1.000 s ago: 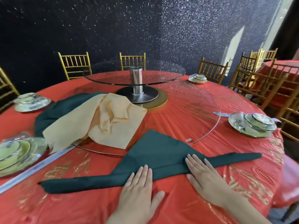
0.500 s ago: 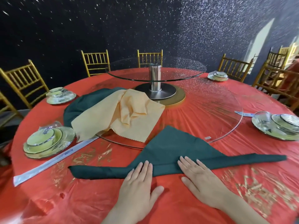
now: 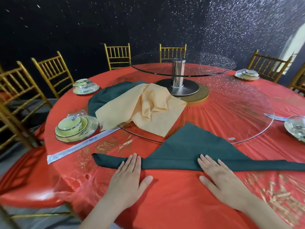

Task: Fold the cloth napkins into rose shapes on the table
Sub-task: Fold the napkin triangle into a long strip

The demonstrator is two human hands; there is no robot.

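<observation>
A dark green napkin point(image 3: 189, 146) lies on the red tablecloth point(image 3: 173, 204), folded to a triangle with its near edge rolled into a long band. My left hand point(image 3: 128, 177) lies flat, fingers straight, fingertips pressing the band left of centre. My right hand point(image 3: 219, 176) lies flat too, fingers on the band right of centre. A peach napkin point(image 3: 140, 111) sits crumpled over another dark green napkin point(image 3: 107, 96) on the glass turntable's left side.
A two-tier glass turntable point(image 3: 257, 116) with a steel post point(image 3: 178, 75) fills the table's middle. Wrapped dish sets point(image 3: 74, 128) stand around the rim, a wrapped chopstick packet point(image 3: 82, 144) lies at left. Gold chairs point(image 3: 52, 73) ring the table.
The camera has turned left, so the table shifted right in view. Both hands have slid apart along the napkin's rolled band, still flat on it.
</observation>
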